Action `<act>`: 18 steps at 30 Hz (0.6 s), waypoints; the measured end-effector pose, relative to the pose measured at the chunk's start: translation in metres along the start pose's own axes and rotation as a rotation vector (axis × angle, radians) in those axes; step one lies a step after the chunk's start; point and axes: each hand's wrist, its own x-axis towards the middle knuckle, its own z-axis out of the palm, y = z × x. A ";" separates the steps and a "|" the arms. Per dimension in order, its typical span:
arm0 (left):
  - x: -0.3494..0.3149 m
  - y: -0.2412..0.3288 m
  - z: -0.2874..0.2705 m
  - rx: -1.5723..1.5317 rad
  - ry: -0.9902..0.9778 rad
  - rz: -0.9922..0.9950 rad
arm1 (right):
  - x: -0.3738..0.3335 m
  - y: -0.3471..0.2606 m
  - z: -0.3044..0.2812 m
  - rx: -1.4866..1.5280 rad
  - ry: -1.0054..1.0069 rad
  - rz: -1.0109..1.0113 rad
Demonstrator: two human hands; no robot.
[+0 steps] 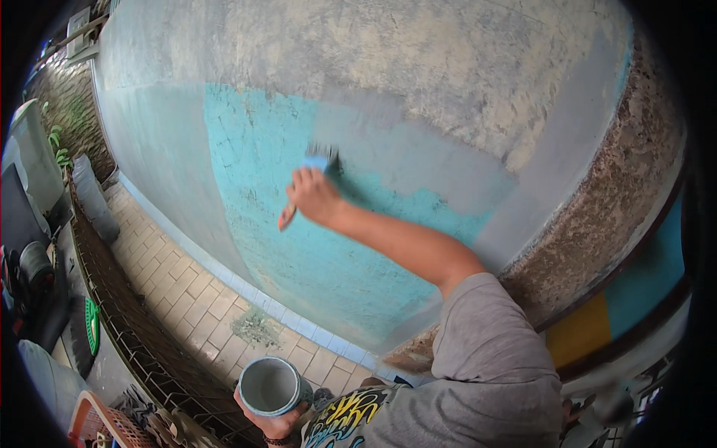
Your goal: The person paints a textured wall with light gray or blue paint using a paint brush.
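My right hand (315, 196) is wrapped round the handle of a paintbrush (320, 161), which has a light blue band and dark bristles. The bristles are at the wall (261, 179), near the border between a turquoise area and a grey one; motion blurs them slightly. Low in the picture, my left hand (278, 424) grips a round paint can (270, 384) from below and the side. The can's inside looks grey, and its rim is smeared with paint. How much paint it holds I cannot tell.
A tiled floor (179, 284) runs along the wall's foot, with a bluish edging strip. To the left stand a dark metal grating (127, 321), a green brush (91, 325) and an orange plastic basket (104, 418). A rough brown stone border (590, 194) rises at the right.
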 end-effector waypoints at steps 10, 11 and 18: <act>0.000 -0.019 -0.007 0.087 -0.059 -0.026 | -0.127 0.009 -0.122 1.105 -0.233 0.706; 0.002 -0.020 -0.003 0.088 -0.066 -0.004 | -0.152 0.004 -0.126 1.001 -0.095 0.638; 0.015 0.001 0.031 0.161 -0.223 0.053 | -0.254 -0.031 -0.207 1.821 0.077 1.882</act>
